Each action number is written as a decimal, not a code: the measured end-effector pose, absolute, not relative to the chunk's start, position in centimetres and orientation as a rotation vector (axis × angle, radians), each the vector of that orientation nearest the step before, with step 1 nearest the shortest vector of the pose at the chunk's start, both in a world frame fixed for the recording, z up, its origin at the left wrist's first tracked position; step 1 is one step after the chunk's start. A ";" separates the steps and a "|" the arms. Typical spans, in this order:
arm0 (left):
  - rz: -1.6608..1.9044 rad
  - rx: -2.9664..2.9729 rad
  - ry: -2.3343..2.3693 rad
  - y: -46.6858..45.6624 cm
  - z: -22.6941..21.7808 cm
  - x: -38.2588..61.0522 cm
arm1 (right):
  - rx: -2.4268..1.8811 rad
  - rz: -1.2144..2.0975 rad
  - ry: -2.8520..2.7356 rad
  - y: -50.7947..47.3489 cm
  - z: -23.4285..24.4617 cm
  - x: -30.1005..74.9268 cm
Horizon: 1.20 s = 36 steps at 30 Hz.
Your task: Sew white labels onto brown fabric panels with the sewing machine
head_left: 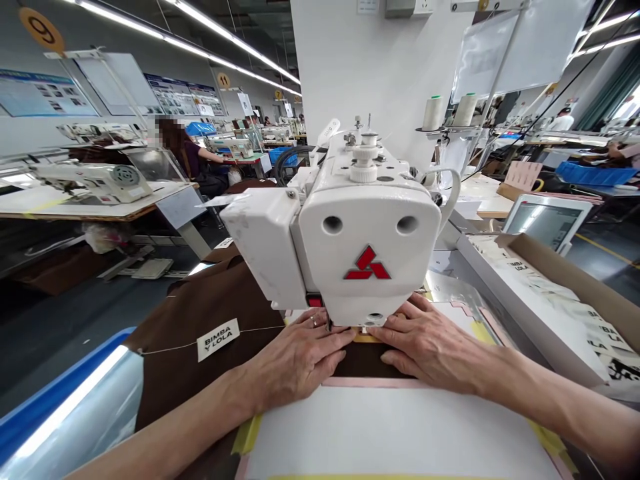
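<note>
A white sewing machine head (360, 227) with a red three-diamond logo stands right in front of me. My left hand (300, 357) lies flat, fingers stretched, on brown fabric (200, 333) beneath the machine, and a ring shows on one finger. My right hand (430, 343) rests flat beside it on the same dark piece, fingertips reaching under the needle area. A white label (218, 339) reading BIMBA Y LOLA lies on the brown fabric at the left, with a thread trailing from it. The needle is hidden by the machine head.
A white template board (395, 433) with pink and yellow edges lies near me. A cardboard tray (575, 293) of several labels sits at the right, a tablet screen (547, 223) behind it. A blue bin (60, 407) is at lower left. Another person sits at a far workstation (200, 160).
</note>
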<state>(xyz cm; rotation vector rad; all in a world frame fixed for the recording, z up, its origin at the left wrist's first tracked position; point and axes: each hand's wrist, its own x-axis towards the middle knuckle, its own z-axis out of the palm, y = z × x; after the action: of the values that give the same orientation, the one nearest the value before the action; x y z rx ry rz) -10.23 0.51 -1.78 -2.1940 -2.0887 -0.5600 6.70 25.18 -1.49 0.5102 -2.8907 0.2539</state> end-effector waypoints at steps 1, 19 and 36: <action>-0.558 -2.195 -2.085 0.5 -1.7 -10.2 | 0.516 0.262 -2.888 25.1 -1.5 6.7; -0.400 -2.120 -2.134 -5.1 -1.7 -11.1 | 0.528 0.350 -2.671 20.8 -2.1 9.9; -0.273 -2.297 -2.097 0.2 -0.6 -10.5 | 0.525 0.384 -2.724 20.8 -3.3 8.6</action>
<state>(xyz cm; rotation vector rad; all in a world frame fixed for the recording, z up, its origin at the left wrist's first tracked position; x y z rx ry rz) -10.50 0.22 -0.65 -2.2970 -2.0971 -0.2730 8.60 20.82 -3.34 0.5253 -2.7239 0.3844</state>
